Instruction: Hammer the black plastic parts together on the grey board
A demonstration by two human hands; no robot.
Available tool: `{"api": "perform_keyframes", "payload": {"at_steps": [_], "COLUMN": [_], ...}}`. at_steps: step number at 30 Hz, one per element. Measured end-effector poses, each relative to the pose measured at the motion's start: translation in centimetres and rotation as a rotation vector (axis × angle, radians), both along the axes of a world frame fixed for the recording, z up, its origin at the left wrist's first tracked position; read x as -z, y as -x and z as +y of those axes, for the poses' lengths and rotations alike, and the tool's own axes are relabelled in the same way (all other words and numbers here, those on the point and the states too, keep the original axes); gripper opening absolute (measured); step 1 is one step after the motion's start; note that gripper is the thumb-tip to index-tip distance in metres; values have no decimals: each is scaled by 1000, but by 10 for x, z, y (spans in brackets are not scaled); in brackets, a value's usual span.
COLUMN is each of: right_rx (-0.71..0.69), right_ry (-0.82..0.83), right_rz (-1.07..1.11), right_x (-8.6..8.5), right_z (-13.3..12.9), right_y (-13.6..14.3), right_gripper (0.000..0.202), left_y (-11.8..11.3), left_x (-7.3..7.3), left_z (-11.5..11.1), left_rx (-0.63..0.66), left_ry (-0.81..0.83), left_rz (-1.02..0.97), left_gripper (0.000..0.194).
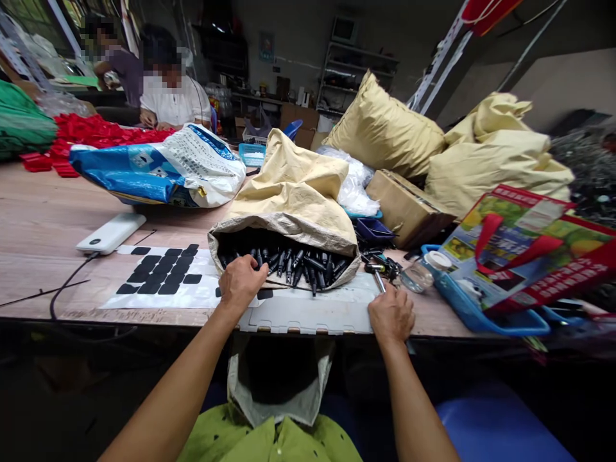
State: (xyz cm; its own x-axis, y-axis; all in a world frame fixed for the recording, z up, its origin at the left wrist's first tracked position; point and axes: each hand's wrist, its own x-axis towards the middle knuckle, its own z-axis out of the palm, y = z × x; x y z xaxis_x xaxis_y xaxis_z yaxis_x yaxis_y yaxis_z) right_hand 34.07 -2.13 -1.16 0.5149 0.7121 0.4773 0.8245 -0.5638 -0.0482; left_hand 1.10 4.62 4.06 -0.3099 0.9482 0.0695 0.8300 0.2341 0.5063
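1. Wooden worktop runs wide across a dim workshop, shelves at the back wall.
2. Tan sack lies open-mouthed, black parts spilling at its lip.
3. Left hand curls its grip shut at the sack's mouth, among those parts.
4. Right hand rests on the worktop edge near a small tool; its grip can't be made out.
5. Two people sit behind red pieces.

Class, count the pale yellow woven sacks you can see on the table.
3: one open sack of black parts by the left hand, two closed sacks behind, centre and right. Others may be hidden.
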Motion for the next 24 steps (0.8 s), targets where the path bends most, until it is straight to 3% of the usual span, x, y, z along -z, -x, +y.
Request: {"api": "perform_keyframes", "payload": {"at_steps": [4,9,11,15,17,19,24], "right_rx": [0,-9,-14,-13,-14,-18,-4], "right_ry": [4,7,7,1,7,16,37], "right_rz": [25,50,58,68,75,87,145], "right_x": [-3,-2,-1,-1,-2,-4,-10], "right_z": [-1,-1,-1,-1,-2,-3,-2], "right_y": [1,0,-1,-1,0,1,3], "right_gripper": [35,37,38,39,39,39,39], "left_y": [4,10,9,-5,-14,-21,-24], "left_x": [8,5,2,3,9,18,40], "left_z": [11,-12,-25,-42,-42,-38,-29], "left_rx": [-8,30,155,629,785,839,808], "left_ry": [90,-32,-120,-144,-148,-158,-187], "left_rz": [25,-47,-40,68,98,62,-99], "left_gripper": [30,28,23,10,8,9,15]}}
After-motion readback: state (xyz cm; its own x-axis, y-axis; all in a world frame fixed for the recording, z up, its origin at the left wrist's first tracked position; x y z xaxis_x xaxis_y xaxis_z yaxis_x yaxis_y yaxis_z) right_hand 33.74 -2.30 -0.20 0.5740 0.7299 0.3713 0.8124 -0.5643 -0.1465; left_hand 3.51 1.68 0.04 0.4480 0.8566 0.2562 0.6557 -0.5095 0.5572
